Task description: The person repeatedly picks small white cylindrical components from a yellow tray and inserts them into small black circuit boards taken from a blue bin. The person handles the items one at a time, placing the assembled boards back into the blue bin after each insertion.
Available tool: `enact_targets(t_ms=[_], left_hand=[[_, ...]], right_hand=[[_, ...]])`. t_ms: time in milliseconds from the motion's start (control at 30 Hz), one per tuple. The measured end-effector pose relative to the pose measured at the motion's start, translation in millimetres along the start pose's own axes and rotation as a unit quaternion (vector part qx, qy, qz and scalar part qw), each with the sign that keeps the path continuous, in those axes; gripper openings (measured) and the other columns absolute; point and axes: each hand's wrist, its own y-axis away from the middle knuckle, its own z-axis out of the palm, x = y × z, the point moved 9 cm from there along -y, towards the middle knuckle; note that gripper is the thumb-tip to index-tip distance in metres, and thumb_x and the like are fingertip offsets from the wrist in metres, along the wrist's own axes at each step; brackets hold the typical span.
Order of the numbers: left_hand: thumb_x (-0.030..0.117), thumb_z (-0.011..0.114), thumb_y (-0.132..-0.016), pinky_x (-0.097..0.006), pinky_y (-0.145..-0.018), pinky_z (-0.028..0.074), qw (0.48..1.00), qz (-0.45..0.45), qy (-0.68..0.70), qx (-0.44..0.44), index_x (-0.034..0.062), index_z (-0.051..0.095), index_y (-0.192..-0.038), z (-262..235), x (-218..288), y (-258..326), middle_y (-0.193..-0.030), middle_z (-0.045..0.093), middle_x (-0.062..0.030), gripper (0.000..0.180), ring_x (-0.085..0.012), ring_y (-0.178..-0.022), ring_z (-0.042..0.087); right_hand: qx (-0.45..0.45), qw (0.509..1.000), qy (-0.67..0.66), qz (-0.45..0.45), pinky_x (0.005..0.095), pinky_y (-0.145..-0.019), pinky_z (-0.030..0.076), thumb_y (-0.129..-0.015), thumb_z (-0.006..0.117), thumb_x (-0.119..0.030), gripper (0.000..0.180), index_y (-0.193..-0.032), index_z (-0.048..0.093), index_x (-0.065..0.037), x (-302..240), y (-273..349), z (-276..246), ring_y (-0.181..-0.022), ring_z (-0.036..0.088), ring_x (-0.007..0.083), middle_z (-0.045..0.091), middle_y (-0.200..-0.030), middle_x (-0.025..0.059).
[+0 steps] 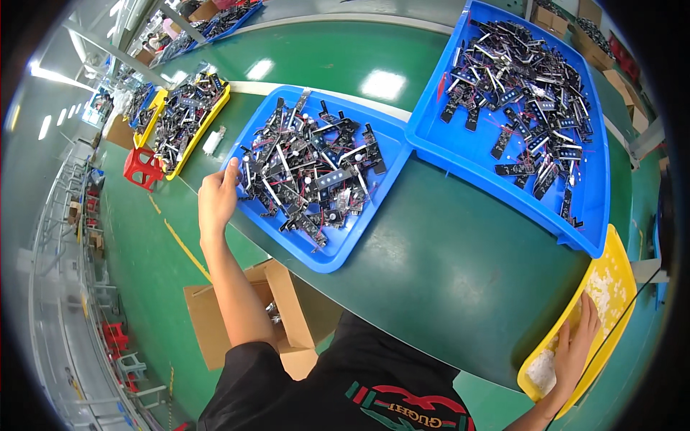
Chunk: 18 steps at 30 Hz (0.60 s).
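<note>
My left hand [218,195] is closed at the left rim of a small blue tray [343,253], its fingers curled against the edge. Dark circuit-board parts [309,169] with thin wires and white pieces lie heaped in that tray. At the lower right, my right hand [577,339] reaches into a yellow tray [530,384], fingers stretched out and slightly apart. Small white pieces [607,284] are scattered across the yellow tray, and a white clump [542,371] lies near my wrist. The fingertips partly cover the tray's bottom.
A larger blue tray [460,158] of similar parts stands at the right on the green table [445,237]. Yellow trays [198,133] with more parts, a small white object [213,141] and a red stool [142,169] are at the left. An open cardboard box [208,323] stands below the table edge.
</note>
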Motion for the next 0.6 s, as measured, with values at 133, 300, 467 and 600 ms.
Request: enact_targets(t_ms=[133, 300, 467, 600], left_hand=[[0.048, 0.042, -0.095, -0.041, -0.084, 0.046, 0.999, 0.034, 0.008, 0.023, -0.0050, 0.068, -0.095, -3.3, 14.4, 3.8, -0.087, 0.065, -0.0264, 0.059, -0.0404, -0.092, 0.062], [0.021, 0.062, -0.089, -0.032, -0.063, 0.045, 0.967, 0.230, 0.017, 0.112, 0.0039, 0.067, -0.105, -21.2, 126.7, 70.7, -0.089, 0.060, -0.0100, 0.024, -0.0196, -0.066, 0.055], [0.006, 0.063, -0.084, -0.032, -0.058, 0.048, 0.864, 0.461, 0.157, -0.128, 0.0034, 0.067, -0.095, 28.6, 293.2, 184.7, -0.080, 0.064, -0.0125, 0.013, -0.0239, -0.062, 0.061], [0.012, 0.061, -0.083, -0.042, -0.072, 0.050, 0.817, 0.550, 0.051, -0.164, -0.0001, 0.067, -0.092, 94.3, 374.7, 196.3, -0.085, 0.067, -0.0203, 0.016, -0.0368, -0.078, 0.065]], right_hand=[[0.033, 0.999, -0.018, -0.009, 0.0417, -0.102, 0.033, -0.080, 0.051, 0.005, 0.045, -0.125, 0.047, 0.000, 1.7, 4.6, -1.4, -0.117, 0.042, 0.0379, 0.046, -0.125, 0.0188], [0.082, 0.996, -0.024, -0.031, 0.0411, -0.083, 0.043, -0.078, 0.054, 0.008, 0.026, -0.104, 0.051, 0.002, -12.1, -6.6, -12.9, -0.094, 0.051, 0.0387, 0.049, -0.098, 0.0191], [0.109, 0.991, -0.081, 0.002, 0.0426, -0.070, 0.043, -0.082, 0.056, 0.003, 0.007, -0.089, 0.055, 0.001, -1.5, -8.4, -17.5, -0.080, 0.051, 0.0384, 0.050, -0.084, 0.0184], [0.111, 0.990, -0.090, 0.003, 0.0427, -0.070, 0.044, -0.083, 0.055, 0.002, 0.006, -0.089, 0.056, 0.000, 2.6, -0.5, -22.1, -0.080, 0.052, 0.0385, 0.050, -0.084, 0.0181]])
